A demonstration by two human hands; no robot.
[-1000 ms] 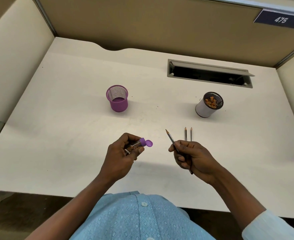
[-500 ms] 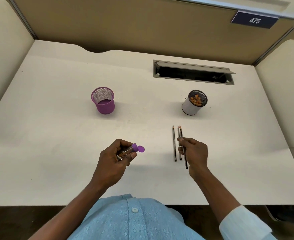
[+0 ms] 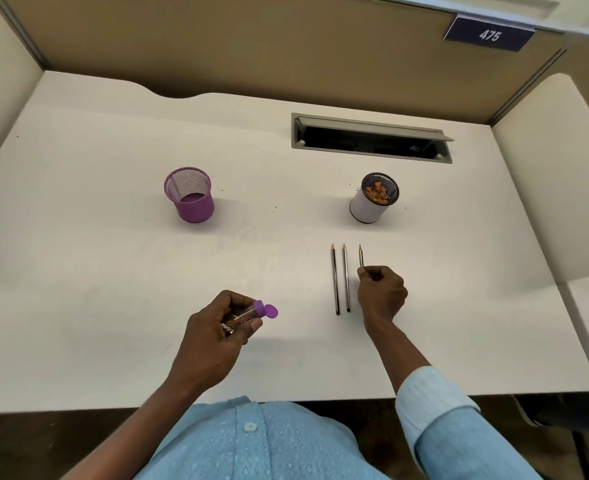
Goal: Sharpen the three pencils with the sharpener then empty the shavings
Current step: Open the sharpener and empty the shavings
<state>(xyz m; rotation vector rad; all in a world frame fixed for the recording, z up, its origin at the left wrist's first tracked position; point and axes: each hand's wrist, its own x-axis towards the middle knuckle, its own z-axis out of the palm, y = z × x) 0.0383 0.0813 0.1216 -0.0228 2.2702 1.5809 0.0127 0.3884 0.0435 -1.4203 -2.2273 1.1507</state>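
Observation:
My left hand (image 3: 217,327) grips a clear sharpener tube (image 3: 251,311) with a purple cap flipped open; shavings show inside it. Two sharpened pencils (image 3: 335,278) (image 3: 346,277) lie side by side on the white desk (image 3: 113,271), tips pointing away from me. Right beside them, my right hand (image 3: 381,294) pinches a third pencil (image 3: 361,256) low over the desk, parallel to the other two. Most of that pencil's length is hidden under my hand.
A purple mesh cup (image 3: 190,195) stands at the left middle. A white cup (image 3: 372,198) with shavings inside stands beyond the pencils. A grey cable slot (image 3: 372,138) is open at the back. Partition walls enclose the desk on three sides.
My right hand carried the third pencil from a raised, tilted hold down to the desk, to the right of the two lying pencils. My left hand kept hold of the sharpener.

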